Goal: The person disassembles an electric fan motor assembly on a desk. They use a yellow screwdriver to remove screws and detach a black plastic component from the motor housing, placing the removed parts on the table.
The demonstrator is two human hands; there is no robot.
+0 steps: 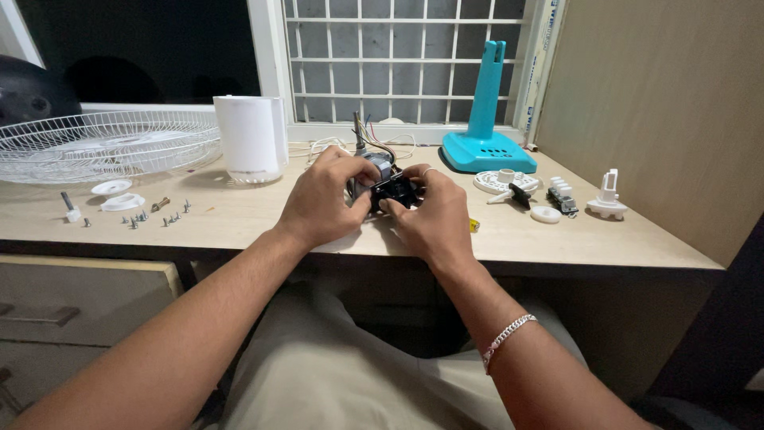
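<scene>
Holding the small fan motor (380, 185) in both hands right now, just above the near edge of the table (239, 227). Our left hand (325, 199) wraps round its left side, fingers (360, 171) curled shut on the grey metal body, thumb pressing in toward the middle. Our right hand (434, 213) has the other side, fingers closed on the black plastic piece at the front of the motor, so both hands are clamped on the same thing. A shaft sticks up out of the motor and a bunch of coloured wires (374, 139) trails off behind it toward the window.

Everything else is spread around the motor. Behind it and a bit left stands a white cylindrical housing (250, 137). Farther left lies the white wire fan guard (103, 143), and in front of that guard a scatter of small screws (155, 215) plus a couple of white round caps (118, 195). Off to the right of the motor, at the back, stands the teal fan stand (485, 119) on its base. Just in front of that base we've got a white round dial piece (503, 180), a white ring (545, 213), a small switch block (562, 195) and a white bracket (608, 199), all well apart from our hands.
</scene>
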